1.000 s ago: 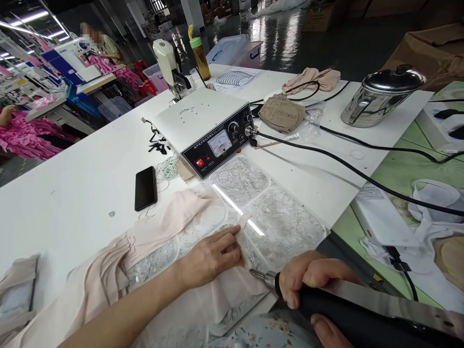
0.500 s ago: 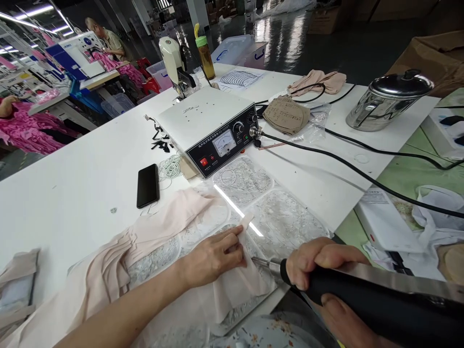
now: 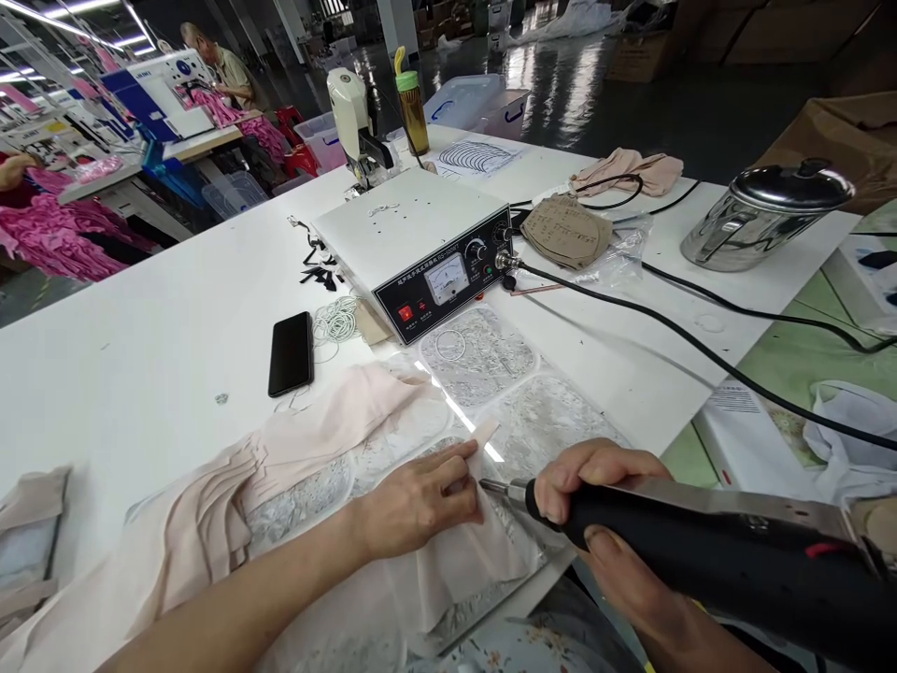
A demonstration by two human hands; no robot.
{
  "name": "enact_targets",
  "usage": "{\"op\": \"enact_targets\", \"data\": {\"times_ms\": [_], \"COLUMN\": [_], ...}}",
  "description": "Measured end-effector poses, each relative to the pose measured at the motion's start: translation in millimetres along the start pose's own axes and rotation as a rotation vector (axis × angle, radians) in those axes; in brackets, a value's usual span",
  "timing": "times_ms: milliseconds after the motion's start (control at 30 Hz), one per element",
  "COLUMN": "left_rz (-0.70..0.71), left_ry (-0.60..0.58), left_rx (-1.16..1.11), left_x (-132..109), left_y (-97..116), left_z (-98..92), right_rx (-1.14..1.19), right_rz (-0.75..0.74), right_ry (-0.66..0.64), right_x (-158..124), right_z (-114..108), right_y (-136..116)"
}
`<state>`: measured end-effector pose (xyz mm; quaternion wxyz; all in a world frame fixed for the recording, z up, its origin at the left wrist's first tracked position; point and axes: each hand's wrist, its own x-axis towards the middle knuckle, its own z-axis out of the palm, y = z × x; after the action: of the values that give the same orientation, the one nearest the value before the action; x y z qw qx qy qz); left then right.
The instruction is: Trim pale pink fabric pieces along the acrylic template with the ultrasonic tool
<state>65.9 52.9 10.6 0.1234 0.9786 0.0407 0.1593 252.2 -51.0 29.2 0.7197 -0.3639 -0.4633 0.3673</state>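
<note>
My left hand (image 3: 422,500) holds a pale pink fabric piece (image 3: 448,575) down on a clear-topped grey patterned mat (image 3: 483,355), fingers bent and pressed onto the cloth. A narrow end of the cloth sticks out past the index finger. Wrapped round the black body of a handheld ultrasonic welder (image 3: 673,537) is my right hand (image 3: 603,486). Its metal tip points left and sits at the cloth's edge, close to my left fingers; whether it touches cannot be made out. Beside my left forearm lie layered pale pink fabric pieces (image 3: 203,509).
Behind the mat stands the welder's control box (image 3: 441,280), with a black cable (image 3: 631,304) running right. A phone (image 3: 290,353) and a coil of thin cord (image 3: 336,320) lie left of it. At the right edge stands a lidded steel mug (image 3: 763,220). Co-workers sit at sewing machines far left.
The welder's tip has moved up and left along the cloth's edge, nearer my left fingers. My left hand keeps its place on the fabric. The view has shifted slightly.
</note>
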Motion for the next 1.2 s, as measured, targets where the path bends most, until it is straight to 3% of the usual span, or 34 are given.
{"op": "enact_targets", "data": {"times_ms": [1200], "left_rz": [-0.029], "left_ry": [-0.096], "left_rx": [-0.019], "left_x": [-5], "left_y": [-1], "left_z": [2.6], "right_rx": [-0.004], "right_rz": [-0.016], "right_ry": [-0.025], "right_x": [3], "right_z": [-7], "right_y": [16]}}
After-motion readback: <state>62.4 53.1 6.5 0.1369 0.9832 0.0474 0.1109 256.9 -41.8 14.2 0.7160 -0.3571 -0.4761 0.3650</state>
